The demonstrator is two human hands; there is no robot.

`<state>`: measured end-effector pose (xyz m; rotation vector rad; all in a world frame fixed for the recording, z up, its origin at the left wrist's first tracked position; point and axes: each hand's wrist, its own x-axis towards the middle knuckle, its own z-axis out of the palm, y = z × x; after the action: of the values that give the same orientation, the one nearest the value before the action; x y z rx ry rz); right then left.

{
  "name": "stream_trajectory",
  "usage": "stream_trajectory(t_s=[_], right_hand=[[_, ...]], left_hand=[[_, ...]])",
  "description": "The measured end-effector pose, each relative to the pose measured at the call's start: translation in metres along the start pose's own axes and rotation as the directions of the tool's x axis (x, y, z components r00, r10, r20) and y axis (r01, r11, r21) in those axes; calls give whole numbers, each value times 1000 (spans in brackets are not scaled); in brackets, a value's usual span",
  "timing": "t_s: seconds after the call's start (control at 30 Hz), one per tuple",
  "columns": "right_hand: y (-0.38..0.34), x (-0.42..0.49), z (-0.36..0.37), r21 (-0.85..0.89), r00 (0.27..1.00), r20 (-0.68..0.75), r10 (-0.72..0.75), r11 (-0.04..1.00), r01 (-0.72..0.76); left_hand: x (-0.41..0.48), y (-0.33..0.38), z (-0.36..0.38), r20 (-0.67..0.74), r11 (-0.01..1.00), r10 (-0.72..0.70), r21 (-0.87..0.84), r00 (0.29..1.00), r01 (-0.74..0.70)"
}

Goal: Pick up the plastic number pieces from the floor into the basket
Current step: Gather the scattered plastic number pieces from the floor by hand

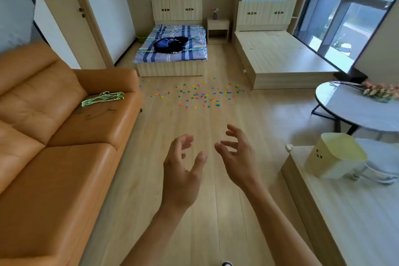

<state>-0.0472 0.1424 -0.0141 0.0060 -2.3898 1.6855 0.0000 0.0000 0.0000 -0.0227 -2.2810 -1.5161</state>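
Observation:
Several small plastic number pieces [200, 95] in red, blue, green and yellow lie scattered on the wooden floor, well ahead of me in front of the striped bed. A pale yellow basket [335, 155] lies tipped on its side on a low wooden platform at my right. My left hand [183, 170] and my right hand [237, 157] are raised in front of me over bare floor, close together, fingers loosely spread and holding nothing. Both hands are far short of the pieces.
An orange leather sofa [54, 125] with green hangers [103, 97] on it lines the left. A striped bed [172, 47] and a bare wooden bed frame [278, 54] stand behind the pieces. A round grey table [354, 108] with flowers is at the right.

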Motion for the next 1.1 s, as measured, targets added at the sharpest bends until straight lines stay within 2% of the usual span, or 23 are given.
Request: stream_trajectory(t_s=[0.13,0.5,0.7,1.1], right_hand=[[4,56,-9,40,999,39,20,999,-21],[32,193,-21,31,994,98,44,998,-47],[50,283,12,-5,990,126,57,998,-57],[55,509,107,-74,989,134,59,996,-49]], left_hand=[[44,3,28,-83,993,-92,-75,992,86],[156,-15,107,-72,983,-163,-101,984,156],[242,-55,131,-56,979,-173,-120,983,165],[474,-135,151,-15,969,-193,-158,981,188]])
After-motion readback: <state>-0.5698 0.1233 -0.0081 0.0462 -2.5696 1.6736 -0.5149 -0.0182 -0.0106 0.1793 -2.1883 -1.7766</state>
